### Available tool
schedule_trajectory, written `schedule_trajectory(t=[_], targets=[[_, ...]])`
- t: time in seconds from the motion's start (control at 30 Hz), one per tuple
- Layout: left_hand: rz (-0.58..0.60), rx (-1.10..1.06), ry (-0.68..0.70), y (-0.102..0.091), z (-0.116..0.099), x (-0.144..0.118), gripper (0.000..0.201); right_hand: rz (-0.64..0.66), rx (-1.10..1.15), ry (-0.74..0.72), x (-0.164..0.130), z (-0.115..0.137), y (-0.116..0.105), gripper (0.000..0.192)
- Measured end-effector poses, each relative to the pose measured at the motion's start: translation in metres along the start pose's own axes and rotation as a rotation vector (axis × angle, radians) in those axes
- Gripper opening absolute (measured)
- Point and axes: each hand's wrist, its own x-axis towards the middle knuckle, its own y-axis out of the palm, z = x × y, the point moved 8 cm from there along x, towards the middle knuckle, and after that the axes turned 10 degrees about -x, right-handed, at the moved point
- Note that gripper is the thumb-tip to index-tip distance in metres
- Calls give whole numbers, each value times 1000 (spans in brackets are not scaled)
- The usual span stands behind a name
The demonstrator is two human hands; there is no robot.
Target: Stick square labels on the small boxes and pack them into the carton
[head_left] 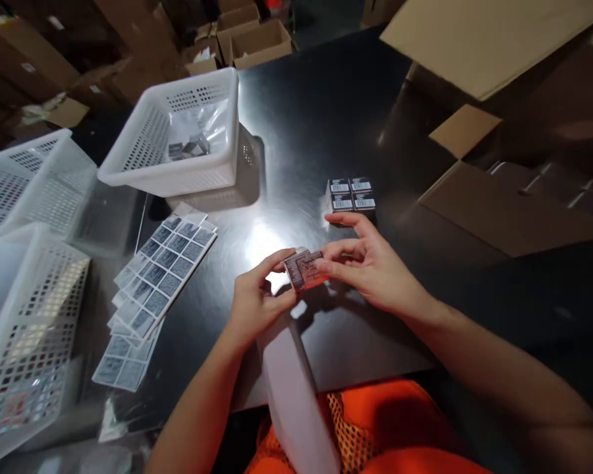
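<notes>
Left hand [257, 299] and right hand [370, 263] close together, fingers curled, forearms converging inward.

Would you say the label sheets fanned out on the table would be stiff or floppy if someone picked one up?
Probably floppy: the label sheets look thin and lie flat. Likely light, and apt to slide, since they overlap loosely on the glossy table.

dim room | overhead glare on table [296, 131] | edges warped | motion blur

hands [257, 299] gripping small box [304, 268], black table [316, 118]
</notes>
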Motion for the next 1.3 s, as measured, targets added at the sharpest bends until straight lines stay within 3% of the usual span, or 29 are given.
schedule_trajectory(t=[0.27, 0.87, 0.97, 1.1, 1.2, 1.3], targets=[[-6, 84, 105, -1, -1, -3, 53, -35, -37, 73, -1, -10, 6, 76], [-12, 124, 149, 1, -6, -4, 52, -76, -17, 73, -3, -10, 8, 69], [-11, 160, 175, 2, -7, -6, 53, -123, -15, 36, -5, -10, 8, 66], [-14, 183, 166, 3, -6, -8, 52, -282, -167, -51, -4, -9, -5, 64], [-120, 199, 114, -7, -4, -6, 53, -422, -333, -159, -6, -1, -19, 65], [-366, 245, 94, -30, -3, -3, 54, -415, -429, -299, -15, 11, -15, 55]])
